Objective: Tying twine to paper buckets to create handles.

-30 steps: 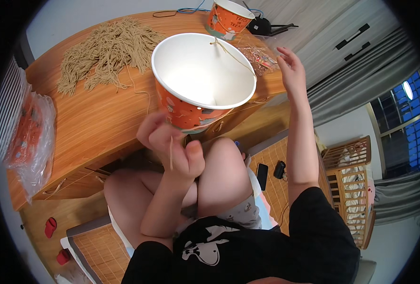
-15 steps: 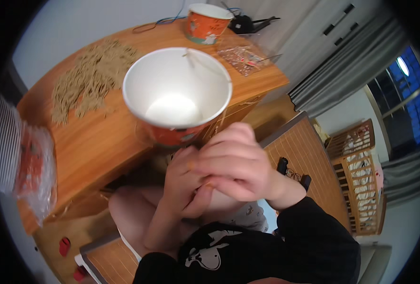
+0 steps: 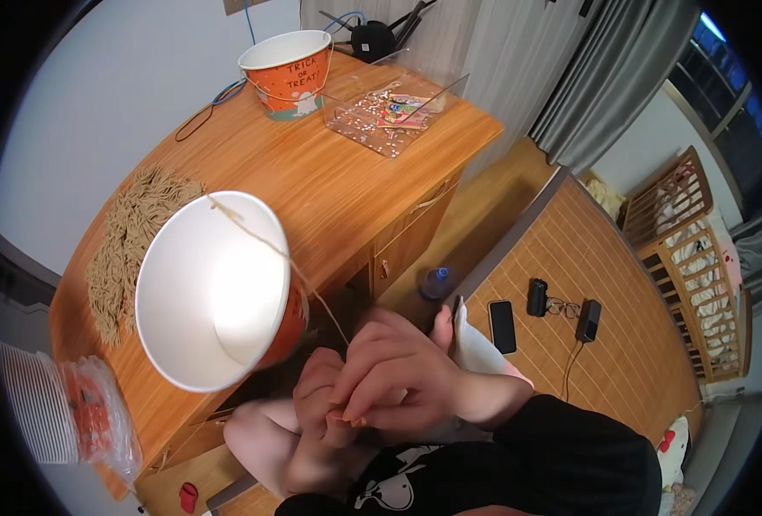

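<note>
A large white-lined paper bucket (image 3: 183, 301), orange outside, is tilted with its mouth toward me at the table's near edge. A thin twine cord (image 3: 265, 243) is attached at its rim and runs down between my two hands. My left hand (image 3: 319, 400) and my right hand (image 3: 402, 370) are together in front of my lap, fingers closed and pinched around the cord. Its end is hidden behind the fingers. Behind the bucket lies a heap of short tan cords (image 3: 127, 245).
On the wooden table (image 3: 346, 206) stand another orange bucket (image 3: 286, 86) with a cord handle and a clear tray (image 3: 372, 138) of small pieces. Stacked white buckets (image 3: 41, 408) are at the left. A phone (image 3: 502, 327), glasses (image 3: 563, 307) and black cases lie on the mat (image 3: 630, 370).
My view has turned, so the far bucket and tray sit further left. The large bucket has come nearer and further left and tilted more. My hands remain together, with the cord now seen stretching to them.
</note>
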`<action>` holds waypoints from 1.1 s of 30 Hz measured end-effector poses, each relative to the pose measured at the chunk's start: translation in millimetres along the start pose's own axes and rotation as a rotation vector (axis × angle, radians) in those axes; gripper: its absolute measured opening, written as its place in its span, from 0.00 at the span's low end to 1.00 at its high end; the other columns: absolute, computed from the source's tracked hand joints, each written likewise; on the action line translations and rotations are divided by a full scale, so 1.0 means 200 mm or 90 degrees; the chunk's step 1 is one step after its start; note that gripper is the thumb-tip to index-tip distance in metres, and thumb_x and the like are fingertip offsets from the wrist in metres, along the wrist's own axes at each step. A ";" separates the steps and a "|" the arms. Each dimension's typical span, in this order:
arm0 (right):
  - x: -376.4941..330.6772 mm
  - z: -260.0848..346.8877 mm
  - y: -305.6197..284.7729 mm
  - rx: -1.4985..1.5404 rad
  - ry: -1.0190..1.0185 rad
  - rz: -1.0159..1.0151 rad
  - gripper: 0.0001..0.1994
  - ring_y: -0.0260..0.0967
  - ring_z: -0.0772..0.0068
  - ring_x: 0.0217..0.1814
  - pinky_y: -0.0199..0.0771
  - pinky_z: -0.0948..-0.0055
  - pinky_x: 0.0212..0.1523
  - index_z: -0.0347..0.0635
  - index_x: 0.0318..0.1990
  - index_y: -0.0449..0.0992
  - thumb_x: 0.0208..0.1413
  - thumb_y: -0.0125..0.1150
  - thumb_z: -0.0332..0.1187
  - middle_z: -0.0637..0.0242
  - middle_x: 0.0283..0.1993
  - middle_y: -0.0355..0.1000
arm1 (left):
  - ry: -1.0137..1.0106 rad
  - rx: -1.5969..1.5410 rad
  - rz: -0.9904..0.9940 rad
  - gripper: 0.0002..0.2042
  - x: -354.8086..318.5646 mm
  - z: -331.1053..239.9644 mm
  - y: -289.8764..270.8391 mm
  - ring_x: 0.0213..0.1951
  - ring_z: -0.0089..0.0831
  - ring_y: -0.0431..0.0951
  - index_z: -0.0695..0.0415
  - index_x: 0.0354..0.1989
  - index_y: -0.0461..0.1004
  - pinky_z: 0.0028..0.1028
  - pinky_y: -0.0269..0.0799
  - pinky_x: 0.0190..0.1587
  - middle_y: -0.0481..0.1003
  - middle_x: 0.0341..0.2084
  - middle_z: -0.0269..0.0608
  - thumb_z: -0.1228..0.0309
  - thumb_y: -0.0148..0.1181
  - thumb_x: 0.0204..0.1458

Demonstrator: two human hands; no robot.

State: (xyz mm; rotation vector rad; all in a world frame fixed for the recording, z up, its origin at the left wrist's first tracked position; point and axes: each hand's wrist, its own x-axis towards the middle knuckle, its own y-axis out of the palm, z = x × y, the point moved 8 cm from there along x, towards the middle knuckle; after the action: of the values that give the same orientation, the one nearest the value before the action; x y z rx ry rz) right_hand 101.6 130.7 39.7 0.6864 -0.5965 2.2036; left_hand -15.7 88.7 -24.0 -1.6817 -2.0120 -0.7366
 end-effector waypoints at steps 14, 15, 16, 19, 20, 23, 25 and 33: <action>-0.05 -0.36 -0.31 -0.057 -0.038 -0.021 0.10 0.68 0.68 0.40 0.62 0.66 0.42 0.51 0.40 0.83 0.49 0.75 0.33 0.75 0.43 0.80 | 0.116 0.095 0.131 0.08 0.15 0.24 0.07 0.31 0.32 0.74 0.56 0.37 0.82 0.30 0.68 0.31 0.74 0.31 0.36 0.67 0.70 0.51; -0.04 -0.38 -0.33 -0.052 -0.036 -0.020 0.10 0.68 0.68 0.40 0.62 0.66 0.42 0.51 0.40 0.83 0.49 0.75 0.33 0.75 0.43 0.80 | 0.112 0.098 0.129 0.08 0.18 0.23 0.06 0.31 0.32 0.74 0.56 0.37 0.82 0.30 0.68 0.31 0.74 0.31 0.36 0.67 0.70 0.51; -0.03 -0.39 -0.35 -0.068 -0.034 -0.007 0.10 0.68 0.68 0.40 0.62 0.66 0.42 0.51 0.40 0.83 0.49 0.74 0.33 0.75 0.43 0.80 | 0.106 0.141 0.157 0.09 0.20 0.23 0.07 0.31 0.31 0.74 0.55 0.37 0.83 0.30 0.68 0.31 0.74 0.31 0.34 0.68 0.71 0.49; 0.01 -0.44 -0.37 -0.090 -0.033 0.025 0.09 0.68 0.68 0.40 0.61 0.66 0.43 0.50 0.39 0.82 0.50 0.73 0.33 0.75 0.42 0.79 | 0.108 0.204 0.182 0.12 0.24 0.26 0.07 0.32 0.29 0.74 0.54 0.38 0.83 0.29 0.68 0.32 0.74 0.31 0.31 0.69 0.74 0.45; 0.03 -0.45 -0.37 -0.099 -0.036 0.042 0.08 0.68 0.69 0.40 0.61 0.65 0.43 0.50 0.38 0.82 0.50 0.72 0.34 0.75 0.42 0.79 | 0.120 0.224 0.184 0.14 0.24 0.27 0.06 0.32 0.28 0.74 0.54 0.39 0.84 0.28 0.70 0.33 0.74 0.32 0.30 0.70 0.75 0.42; 0.10 -0.48 -0.35 -0.135 -0.062 0.086 0.07 0.69 0.69 0.39 0.62 0.64 0.43 0.49 0.36 0.81 0.51 0.70 0.35 0.74 0.40 0.78 | 0.101 0.223 0.161 0.18 0.24 0.28 0.02 0.34 0.29 0.74 0.53 0.42 0.83 0.28 0.73 0.37 0.74 0.32 0.29 0.71 0.76 0.39; 0.13 -0.47 -0.34 -0.162 -0.067 0.112 0.07 0.69 0.69 0.38 0.62 0.63 0.43 0.49 0.35 0.80 0.50 0.70 0.35 0.73 0.39 0.77 | 0.102 0.230 0.147 0.13 0.26 0.27 0.02 0.32 0.29 0.75 0.54 0.38 0.83 0.30 0.74 0.36 0.74 0.30 0.31 0.69 0.75 0.42; 0.19 -0.33 -0.21 -0.230 -0.135 0.232 0.08 0.68 0.69 0.32 0.62 0.65 0.42 0.47 0.29 0.75 0.50 0.69 0.36 0.72 0.31 0.71 | 0.119 0.245 0.139 0.12 0.25 0.09 -0.03 0.30 0.30 0.75 0.54 0.33 0.82 0.33 0.77 0.37 0.74 0.29 0.32 0.70 0.75 0.38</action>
State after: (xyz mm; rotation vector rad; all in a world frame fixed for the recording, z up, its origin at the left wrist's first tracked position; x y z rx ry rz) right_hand 92.4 215.5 22.7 0.6605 -1.2806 2.2706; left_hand -31.1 138.7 -8.1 -1.5112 -1.6796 -0.3847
